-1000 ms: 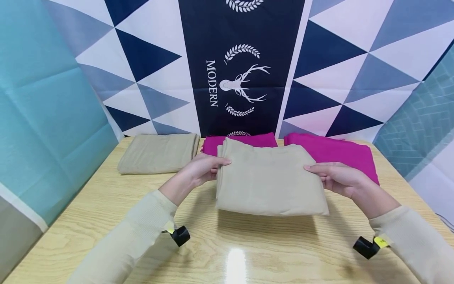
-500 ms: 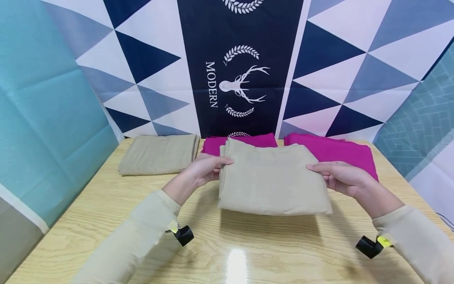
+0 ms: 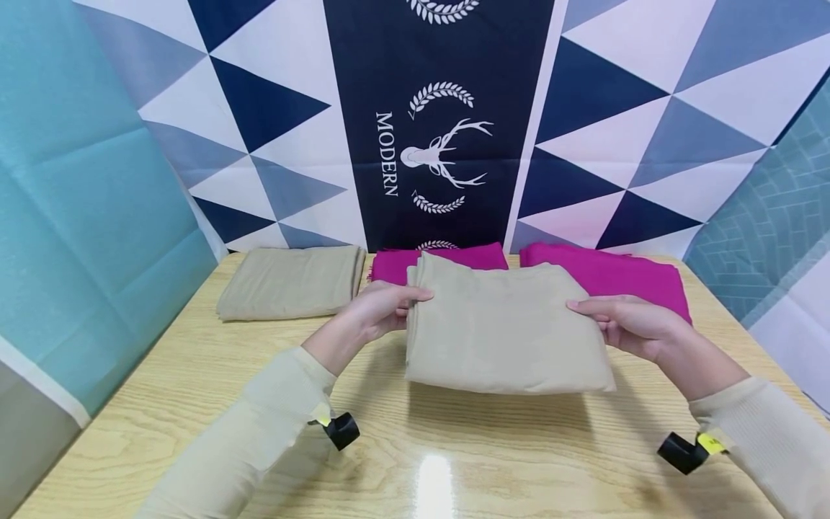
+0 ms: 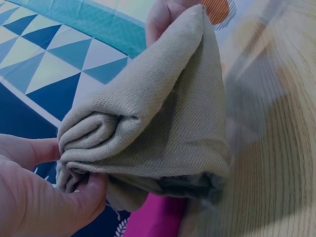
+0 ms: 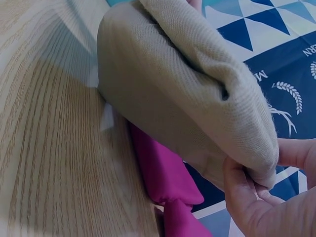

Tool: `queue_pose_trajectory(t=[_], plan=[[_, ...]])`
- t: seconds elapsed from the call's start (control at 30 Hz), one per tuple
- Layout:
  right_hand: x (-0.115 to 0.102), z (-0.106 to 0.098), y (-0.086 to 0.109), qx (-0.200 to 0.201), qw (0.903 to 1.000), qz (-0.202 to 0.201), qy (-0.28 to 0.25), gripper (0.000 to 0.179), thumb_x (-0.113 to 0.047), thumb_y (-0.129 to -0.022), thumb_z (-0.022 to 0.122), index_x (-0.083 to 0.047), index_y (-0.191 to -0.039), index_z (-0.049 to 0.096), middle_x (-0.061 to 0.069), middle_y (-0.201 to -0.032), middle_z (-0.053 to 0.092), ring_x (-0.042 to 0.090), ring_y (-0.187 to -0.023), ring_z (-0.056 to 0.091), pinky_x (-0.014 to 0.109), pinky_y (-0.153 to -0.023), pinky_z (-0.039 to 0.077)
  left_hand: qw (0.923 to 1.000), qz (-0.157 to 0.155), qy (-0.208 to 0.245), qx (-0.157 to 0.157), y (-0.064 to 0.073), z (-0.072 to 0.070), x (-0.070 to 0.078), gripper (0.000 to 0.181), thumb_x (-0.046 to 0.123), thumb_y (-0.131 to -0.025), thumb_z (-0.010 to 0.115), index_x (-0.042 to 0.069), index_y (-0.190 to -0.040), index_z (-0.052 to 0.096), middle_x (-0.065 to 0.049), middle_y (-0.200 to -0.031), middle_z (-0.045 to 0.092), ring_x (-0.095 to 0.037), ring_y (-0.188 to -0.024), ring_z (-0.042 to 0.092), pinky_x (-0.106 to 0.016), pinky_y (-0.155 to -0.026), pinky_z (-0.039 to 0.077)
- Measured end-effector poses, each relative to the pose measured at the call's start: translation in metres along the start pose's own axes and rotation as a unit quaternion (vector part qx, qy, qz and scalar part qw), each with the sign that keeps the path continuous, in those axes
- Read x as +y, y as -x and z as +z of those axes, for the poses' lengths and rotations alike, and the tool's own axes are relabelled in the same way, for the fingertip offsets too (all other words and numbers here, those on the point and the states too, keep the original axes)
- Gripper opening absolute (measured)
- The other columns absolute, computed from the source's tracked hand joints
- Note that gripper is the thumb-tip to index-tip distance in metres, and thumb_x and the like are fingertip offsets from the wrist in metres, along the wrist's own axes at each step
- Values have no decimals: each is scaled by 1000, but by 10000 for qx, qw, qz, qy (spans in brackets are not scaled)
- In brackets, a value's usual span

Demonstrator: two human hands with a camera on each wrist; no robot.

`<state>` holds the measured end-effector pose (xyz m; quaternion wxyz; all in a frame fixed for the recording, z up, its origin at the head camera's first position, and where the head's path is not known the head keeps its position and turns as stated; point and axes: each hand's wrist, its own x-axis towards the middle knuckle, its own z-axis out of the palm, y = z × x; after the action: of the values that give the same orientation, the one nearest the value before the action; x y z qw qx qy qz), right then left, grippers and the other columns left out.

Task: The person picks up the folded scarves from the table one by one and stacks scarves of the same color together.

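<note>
A folded beige scarf [image 3: 509,331] hangs above the table, tilted, held between both hands. My left hand [image 3: 382,306] pinches its left side, thumb on top and fingers beneath. On the opposite side my right hand [image 3: 632,324] grips the edge the same way. In the left wrist view the scarf [image 4: 153,118] shows thick rolled folds of woven cloth beside the left thumb [image 4: 89,197]. The right wrist view shows the scarf [image 5: 163,89] sagging between the hands, its right end pinched by the right hand [image 5: 271,197].
Another folded beige cloth [image 3: 292,282] lies at the table's back left. Two magenta folded cloths, one in the middle [image 3: 392,265] and one at right [image 3: 616,277], lie along the back edge, partly hidden. A patterned backdrop [image 3: 441,130] rises behind the wooden table [image 3: 194,389].
Both hands have shifted slightly to the right with the beige scarf, which stays raised and pinched at both sides. The cloths on the table have not moved.
</note>
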<state>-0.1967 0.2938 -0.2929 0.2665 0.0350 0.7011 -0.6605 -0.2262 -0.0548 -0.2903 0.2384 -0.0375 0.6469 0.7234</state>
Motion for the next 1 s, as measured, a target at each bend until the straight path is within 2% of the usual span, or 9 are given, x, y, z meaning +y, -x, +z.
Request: queue_pose_trajectory(t=[0.2, 0.37, 0.57, 0.77, 1.0], plan=[[1, -4, 0, 76, 9999, 58, 98, 25, -21, -99, 53, -25, -86, 73, -12, -66, 57, 1, -60, 51, 15, -64, 52, 10000, 18, 51, 4, -2, 4, -2, 12, 2, -88, 62, 8, -78, 63, 7, -52, 39, -5, -53, 25, -18, -57, 38], [4, -11, 0, -28, 9999, 63, 83, 25, -21, -100, 51, -26, -88, 73, -12, -70, 62, 1, -63, 55, 15, -67, 53, 9999, 53, 84, -29, -3, 7, -1, 13, 1, -88, 62, 8, -76, 62, 7, -51, 34, -5, -53, 24, -17, -56, 35], [4, -15, 1, -101, 9999, 39, 33, 27, -20, -100, 50, -24, -87, 73, -12, -68, 60, 0, -61, 53, 15, -64, 52, 10000, -12, 80, 33, -5, 10, -1, 10, 2, -88, 64, 7, -79, 63, 7, -52, 42, -5, -53, 26, -17, -55, 34], [4, -16, 3, -180, 9998, 6, -88, 25, -19, -100, 51, -22, -89, 73, -10, -70, 62, 1, -62, 54, 15, -64, 52, 9999, -88, 135, 58, -7, 12, -4, 2, 4, -88, 64, 3, -86, 64, 5, -55, 53, -5, -53, 30, -16, -55, 39], [3, -17, 2, -136, 9998, 113, 129, 25, -22, -100, 51, -25, -89, 73, -12, -71, 62, 1, -64, 56, 16, -67, 54, 9996, -76, 256, 3, -7, 12, -10, 3, 2, -89, 62, 3, -86, 65, 6, -51, 43, -6, -53, 28, -18, -56, 37]])
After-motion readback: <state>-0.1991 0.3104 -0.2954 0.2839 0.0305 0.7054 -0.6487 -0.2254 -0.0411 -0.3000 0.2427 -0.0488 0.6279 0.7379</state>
